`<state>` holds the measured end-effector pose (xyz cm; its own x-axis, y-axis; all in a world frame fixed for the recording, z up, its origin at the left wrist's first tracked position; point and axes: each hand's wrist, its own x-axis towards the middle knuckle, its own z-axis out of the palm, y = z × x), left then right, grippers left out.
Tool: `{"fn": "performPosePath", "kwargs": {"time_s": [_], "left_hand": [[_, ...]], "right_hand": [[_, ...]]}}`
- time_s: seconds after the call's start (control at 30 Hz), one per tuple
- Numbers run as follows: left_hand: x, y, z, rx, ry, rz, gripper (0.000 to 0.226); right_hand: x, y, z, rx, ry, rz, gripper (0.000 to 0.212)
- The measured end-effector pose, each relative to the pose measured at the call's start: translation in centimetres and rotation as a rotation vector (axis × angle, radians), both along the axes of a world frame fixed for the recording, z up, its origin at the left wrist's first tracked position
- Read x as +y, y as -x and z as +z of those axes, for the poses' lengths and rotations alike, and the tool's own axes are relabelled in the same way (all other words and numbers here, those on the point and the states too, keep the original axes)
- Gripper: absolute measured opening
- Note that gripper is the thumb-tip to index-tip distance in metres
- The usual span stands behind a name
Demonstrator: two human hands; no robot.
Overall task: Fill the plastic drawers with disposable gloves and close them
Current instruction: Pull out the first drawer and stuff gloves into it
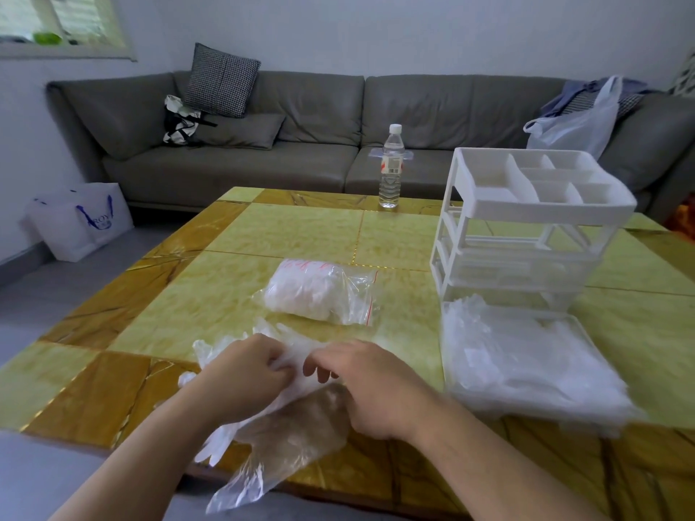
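Observation:
At the table's near edge lies a loose heap of clear disposable gloves [289,426]. My left hand [246,374] grips a bunch of them with curled fingers. My right hand [361,385] pinches the same bunch just to the right. A sealed clear bag of gloves [319,291] lies in the table's middle, beyond my hands. The white plastic drawer unit [526,227] stands at the right. One clear drawer [526,355] sits pulled out on the table in front of the unit, with gloves heaped in it.
A water bottle [392,167] stands at the far edge of the yellow tiled table [293,231]. Behind is a grey sofa [319,126] with cushions and bags. A white shopping bag [79,220] sits on the floor at the left.

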<state>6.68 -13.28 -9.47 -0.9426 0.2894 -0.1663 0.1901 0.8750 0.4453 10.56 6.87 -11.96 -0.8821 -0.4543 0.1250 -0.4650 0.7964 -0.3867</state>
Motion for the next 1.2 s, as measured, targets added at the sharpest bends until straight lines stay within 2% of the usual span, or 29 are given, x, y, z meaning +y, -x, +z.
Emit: {"fn": "performPosePath", "kwargs": {"time_s": [0.13, 0.23, 0.3, 0.33, 0.43, 0.5, 0.63, 0.7, 0.8, 0.87, 1.07, 1.13, 1.2], "left_hand": [[0.1, 0.0, 0.1, 0.014, -0.002, -0.002, 0.042], [0.1, 0.1, 0.0, 0.026, 0.018, 0.004, 0.042], [0.0, 0.2, -0.1, 0.027, 0.037, -0.003, 0.042], [0.0, 0.2, -0.1, 0.027, 0.046, -0.01, 0.041], [0.2, 0.2, -0.1, 0.016, 0.067, -0.031, 0.039], [0.3, 0.2, -0.1, 0.019, 0.071, -0.038, 0.038], [0.3, 0.1, -0.1, 0.028, 0.074, -0.029, 0.036], [0.2, 0.2, -0.3, 0.026, 0.073, -0.028, 0.034], [0.3, 0.1, -0.2, 0.024, 0.073, -0.037, 0.035], [0.3, 0.0, -0.1, 0.004, 0.061, -0.043, 0.036], [0.4, -0.4, 0.9, -0.037, 0.035, -0.058, 0.038], [0.2, -0.6, 1.3, -0.09, -0.078, -0.084, 0.042], [0.3, -1.2, 2.4, -0.215, -0.319, -0.092, 0.038]], "right_hand": [[0.2, 0.3, 0.1, 0.012, 0.037, -0.053, 0.04], [0.7, 0.0, 0.9, -0.219, 0.089, -0.035, 0.042], [0.7, -0.4, 1.3, -0.384, 0.004, 0.013, 0.043], [0.6, -0.6, 1.2, -0.398, -0.074, 0.027, 0.043], [0.0, -0.9, 0.6, -0.145, -0.178, 0.04, 0.012], [-0.1, -0.9, 0.1, -0.025, -0.154, 0.016, 0.015], [0.4, -0.5, -0.4, 0.017, -0.064, -0.043, 0.031], [0.3, -0.4, -0.7, -0.011, -0.021, -0.057, 0.028], [-0.2, -0.2, -0.9, -0.058, 0.242, -0.111, 0.013], [-0.6, 0.0, -0.8, -0.024, 0.358, -0.139, 0.013], [-0.6, 0.1, -0.5, 0.024, 0.422, -0.197, 0.019], [-0.4, 0.1, -0.3, 0.027, 0.418, -0.219, 0.022], [-0.3, 0.0, 0.0, 0.032, 0.411, -0.234, 0.026]]}}
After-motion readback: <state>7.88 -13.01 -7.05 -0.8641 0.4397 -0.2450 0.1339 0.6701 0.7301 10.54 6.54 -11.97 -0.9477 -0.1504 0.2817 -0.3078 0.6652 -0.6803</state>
